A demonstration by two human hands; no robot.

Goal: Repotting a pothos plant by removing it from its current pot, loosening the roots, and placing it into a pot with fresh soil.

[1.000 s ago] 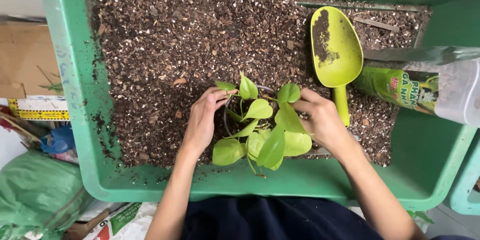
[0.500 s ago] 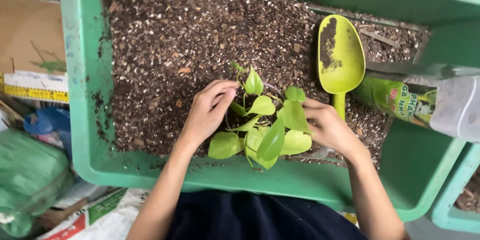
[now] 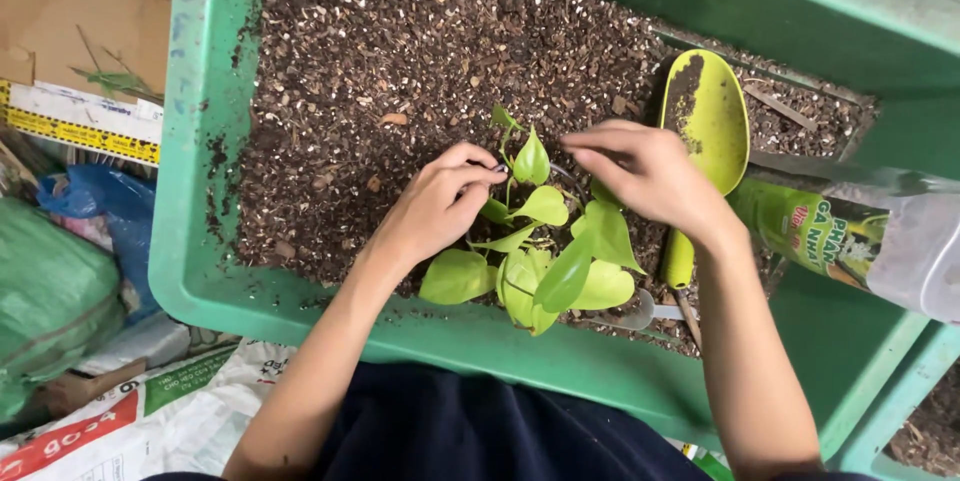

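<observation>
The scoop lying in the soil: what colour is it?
Yellow-green, the scoop is smeared with dark soil in its bowl; head view shows it.

- The tray (image 3: 200, 241) sits in front of me, with soil (image 3: 400, 51) in it.
- The plant (image 3: 540, 251) stands in the soil near the tray's near edge, between my 2 hands.
- My left hand (image 3: 435, 206) is at the plant's left side, fingertips touching its stems.
- My right hand (image 3: 650, 176) is over the plant's right side, above the leaves.
- The scoop (image 3: 705, 126) lies on the soil just right of my right hand, handle toward me.
- A bottle (image 3: 850, 236) lies across the tray's right end, right of the scoop.
- Bags (image 3: 60, 291) lie outside the tray, to its left.
</observation>
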